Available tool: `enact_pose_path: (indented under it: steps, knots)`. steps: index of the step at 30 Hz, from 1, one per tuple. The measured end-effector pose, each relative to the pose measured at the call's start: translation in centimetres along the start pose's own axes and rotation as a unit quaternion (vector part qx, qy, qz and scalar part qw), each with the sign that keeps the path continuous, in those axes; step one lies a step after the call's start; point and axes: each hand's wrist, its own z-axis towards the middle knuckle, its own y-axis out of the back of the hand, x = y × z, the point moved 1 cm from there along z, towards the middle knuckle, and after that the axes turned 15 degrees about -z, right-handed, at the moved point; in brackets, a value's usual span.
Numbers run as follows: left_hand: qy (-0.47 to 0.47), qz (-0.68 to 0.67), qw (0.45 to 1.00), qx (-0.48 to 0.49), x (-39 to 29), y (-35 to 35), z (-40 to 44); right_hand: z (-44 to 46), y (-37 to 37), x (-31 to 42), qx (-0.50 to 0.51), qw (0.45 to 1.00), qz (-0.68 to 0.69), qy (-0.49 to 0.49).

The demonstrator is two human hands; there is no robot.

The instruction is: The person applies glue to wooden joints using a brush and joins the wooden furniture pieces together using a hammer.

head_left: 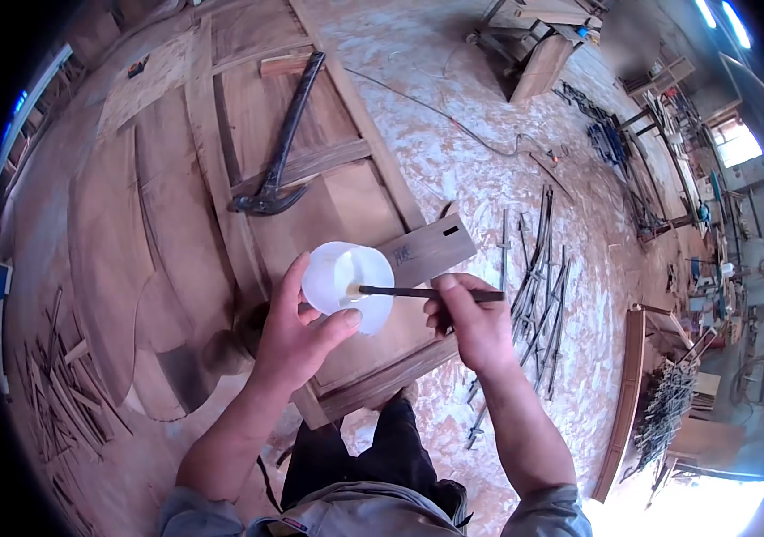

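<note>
My left hand (297, 338) is wrapped round a translucent white plastic cup (321, 276), tilted so that its open mouth faces me. Between the thumb and fingers of my right hand (480, 329) is a thin brush (400, 292) with a dark handle. Its tip is inside the cup, at a small patch of yellowish stuff. Both hands are above a framed wooden panel (368, 201). Just beyond the cup, a short board (431, 252) with a dark rectangular slot and some marks lies on the panel. Further up rests a black claw hammer (290, 134).
Large curved wooden pieces (100, 259) lie left of the panel. Wood strips (64, 394) are heaped at the lower left. Long metal bars (538, 286) lie on the dusty floor to the right, and a thin hose (435, 109) runs across it. Racks line the right side.
</note>
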Motion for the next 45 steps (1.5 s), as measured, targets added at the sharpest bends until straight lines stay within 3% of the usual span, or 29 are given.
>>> enact_pose_path:
  steps: [6,12,22,27,31,34,38,42,45]
  knots:
    - [0.019,-0.013,1.000,0.003,0.9,-4.0,3.8,2.1,6.0,-2.4,-0.063,0.974,0.218,0.005]
    - [0.041,-0.047,0.998,-0.003,1.9,-6.6,6.1,4.3,10.5,-3.8,-0.115,0.963,0.241,0.023]
    - [0.085,-0.055,0.995,0.006,1.5,-5.9,3.5,8.3,11.5,-4.9,-0.149,0.987,0.058,-0.005]
    - [0.096,-0.043,0.994,-0.003,1.7,-4.3,1.5,9.5,10.6,-1.3,-0.178,0.972,-0.150,0.016]
    - [0.082,-0.045,0.996,-0.002,1.2,-3.7,0.4,10.5,8.6,1.2,-0.082,0.963,-0.256,0.030]
    - [0.073,-0.049,0.996,0.007,1.1,-3.0,-0.2,12.1,9.2,3.5,-0.066,0.933,-0.353,0.009]
    - [0.071,-0.061,0.996,0.011,1.0,-2.4,-0.5,14.2,8.3,4.9,-0.084,0.857,-0.498,0.097]
    - [0.087,-0.086,0.992,0.009,0.6,-2.5,-0.7,14.1,7.5,5.1,-0.084,0.857,-0.501,0.091]
    - [0.076,-0.080,0.994,0.012,0.8,-2.2,-0.8,12.0,8.5,4.3,-0.086,0.906,-0.411,0.047]
